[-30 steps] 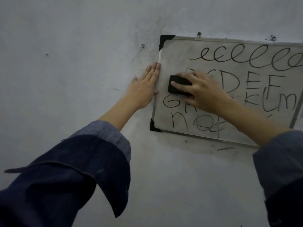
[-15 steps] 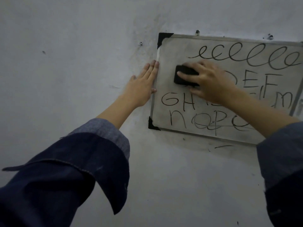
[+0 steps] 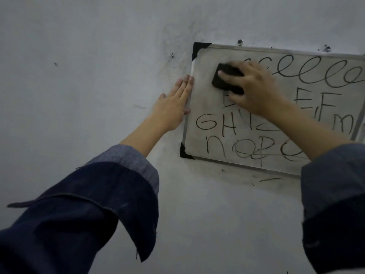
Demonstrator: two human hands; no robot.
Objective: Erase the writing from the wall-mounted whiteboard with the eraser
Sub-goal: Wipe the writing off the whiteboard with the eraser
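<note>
A small whiteboard [image 3: 201,99] with a metal frame and black corner caps hangs on the grey wall. Black marker writing covers it: loops along the top, letters in rows below. My right hand [image 3: 254,88] grips a black eraser [image 3: 227,81] and presses it on the board's upper left, over the start of the loops. The board's left part beside the eraser is wiped, smeared grey. My left hand [image 3: 173,103] lies flat on the wall, fingers straight, against the board's left frame edge. The board's right end runs out of view.
The wall [image 3: 79,76] around the board is bare and smudged, with a screw [image 3: 172,54] left of the board's top corner and two fixings above its top edge. A stray marker stroke [image 3: 270,179] lies on the wall under the board. My dark denim sleeves fill the lower corners.
My right hand has carried the eraser up from the second row of letters to the top loops; the first letters of that row and the first loops are gone. The left hand stays.
</note>
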